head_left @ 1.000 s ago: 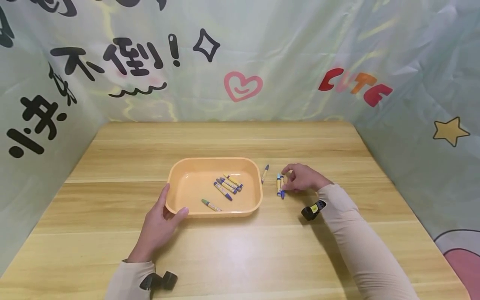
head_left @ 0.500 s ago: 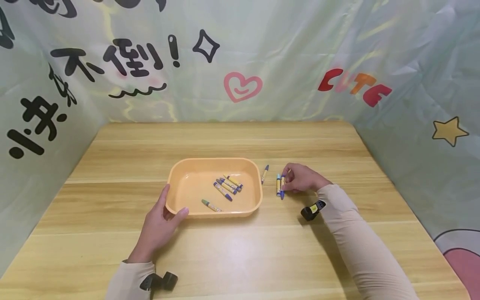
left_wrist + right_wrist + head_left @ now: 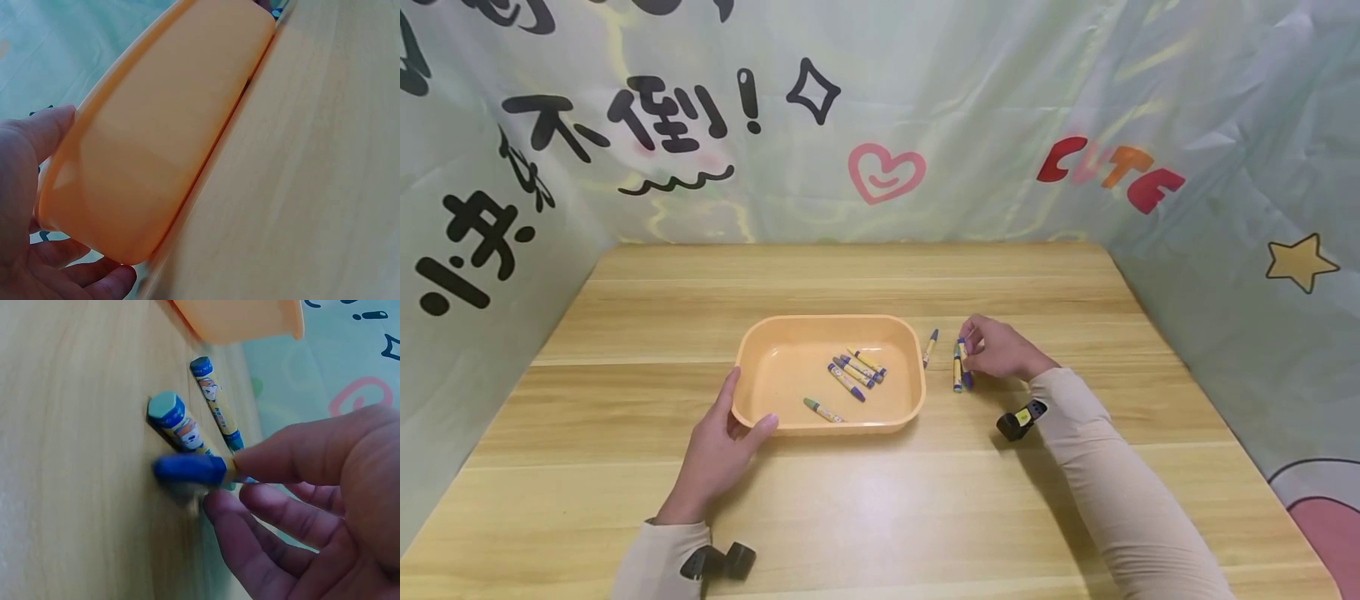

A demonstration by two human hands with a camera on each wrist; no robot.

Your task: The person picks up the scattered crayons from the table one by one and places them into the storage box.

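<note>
My left hand [image 3: 718, 454] grips the near left corner of an orange plastic tray [image 3: 835, 430]. In the left wrist view the thumb lies on the rim and the fingertips [image 3: 115, 284] are under the corner. To the tray's right, my right hand [image 3: 1003, 348] pinches a blue crayon [image 3: 190, 470] between thumb and fingers, its blue end blurred in the right wrist view. Right beside it on the table lies a crayon with a pale teal end [image 3: 165, 406]. Another dark-tipped crayon [image 3: 930, 348] rests against the tray's right side.
Several crayons [image 3: 846, 382] lie inside the tray on its right half, and a green-tipped crayon [image 3: 823, 410] lies near its front wall. The wooden table [image 3: 880, 517] is bounded by printed fabric walls [image 3: 985, 108] at the back and sides.
My right thumb and fingers have closed on the blue crayon, and the hand has moved slightly up and away from me with it. The left hand and tray have stayed put.
</note>
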